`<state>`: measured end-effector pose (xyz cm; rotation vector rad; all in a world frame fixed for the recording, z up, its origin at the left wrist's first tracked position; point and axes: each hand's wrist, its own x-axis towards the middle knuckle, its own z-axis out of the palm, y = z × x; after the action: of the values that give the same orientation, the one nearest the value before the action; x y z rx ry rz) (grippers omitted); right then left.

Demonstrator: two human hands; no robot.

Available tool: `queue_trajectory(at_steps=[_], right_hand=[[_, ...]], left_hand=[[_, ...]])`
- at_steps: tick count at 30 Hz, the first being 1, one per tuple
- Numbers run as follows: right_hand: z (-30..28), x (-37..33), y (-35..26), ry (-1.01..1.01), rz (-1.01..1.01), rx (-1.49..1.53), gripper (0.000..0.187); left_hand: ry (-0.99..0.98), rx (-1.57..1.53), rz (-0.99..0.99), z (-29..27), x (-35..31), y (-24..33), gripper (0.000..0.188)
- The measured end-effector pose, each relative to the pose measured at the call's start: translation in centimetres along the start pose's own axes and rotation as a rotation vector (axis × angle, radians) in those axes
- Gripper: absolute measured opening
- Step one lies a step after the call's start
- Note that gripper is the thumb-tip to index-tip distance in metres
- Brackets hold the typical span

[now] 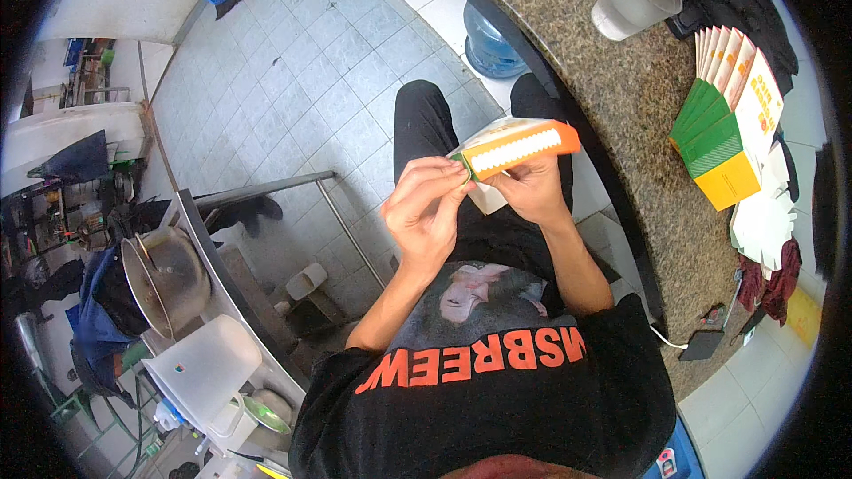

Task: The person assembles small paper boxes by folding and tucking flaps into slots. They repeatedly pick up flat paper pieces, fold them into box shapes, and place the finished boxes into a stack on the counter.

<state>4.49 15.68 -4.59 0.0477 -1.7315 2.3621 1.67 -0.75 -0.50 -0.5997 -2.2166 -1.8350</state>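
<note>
Over my lap I hold a small folding carton (515,151) in orange, white and green, with a white scalloped strip along its orange side. My left hand (422,210) pinches the green edge at the carton's left end between thumb and fingertips. My right hand (536,190) grips the carton from below and the right, its thumb on the near side and some fingers hidden behind it. To the right, a fanned stack of similar flat cartons (729,115) in green, yellow and white lies on the granite counter (612,133).
A translucent plastic cup (635,0) stands on the counter's far part. White cut-paper pieces (761,223), a maroon cloth (774,288) and a dark device with a cable (701,345) lie nearer. A metal pot (169,282) is at left, a blue water jug (491,46) beside the counter.
</note>
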Motion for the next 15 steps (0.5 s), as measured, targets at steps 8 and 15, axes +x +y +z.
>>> queue_trajectory(at_steps=[8,15], right_hand=[[0.8,1.4,-0.5,0.091,0.006,0.082,0.023],[3.0,-0.1,-4.8,-0.166,-0.085,-0.531,0.034]], left_hand=[[0.081,0.058,0.183,1.9,0.9,-0.8,0.025],[0.262,0.352,0.203,0.0,3.1,-3.8,0.008]])
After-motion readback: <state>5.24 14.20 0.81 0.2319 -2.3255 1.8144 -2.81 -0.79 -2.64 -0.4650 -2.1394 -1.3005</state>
